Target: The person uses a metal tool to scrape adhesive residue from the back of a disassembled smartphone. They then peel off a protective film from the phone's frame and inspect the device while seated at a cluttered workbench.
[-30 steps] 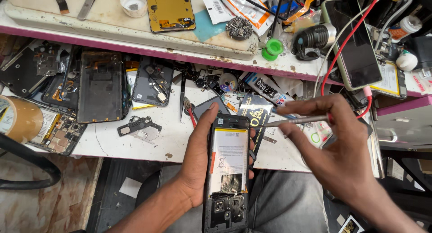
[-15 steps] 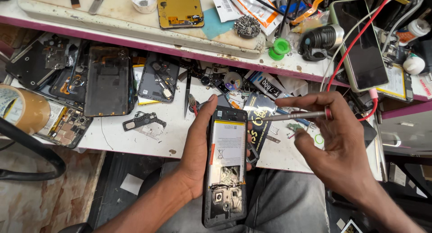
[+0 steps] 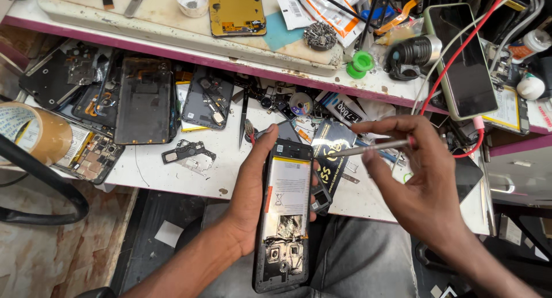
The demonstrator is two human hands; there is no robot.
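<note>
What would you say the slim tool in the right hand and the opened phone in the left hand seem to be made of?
The slim tool in the right hand looks like bare metal: a silvery, brushed shaft with a bright sheen. The opened phone in the left hand appears to have a black, matte, probably plastic frame around a pale wrapped battery and glinting metal parts near the cameras.

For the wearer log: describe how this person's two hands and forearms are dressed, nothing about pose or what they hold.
Both are bare. The left hand has no glove, ring or watch that shows, and its forearm is uncovered down to the picture's lower edge. The right hand is likewise ungloved, with no ring or band visible, and no sleeve reaches its wrist or forearm. No cables or markings sit on either arm.
</note>
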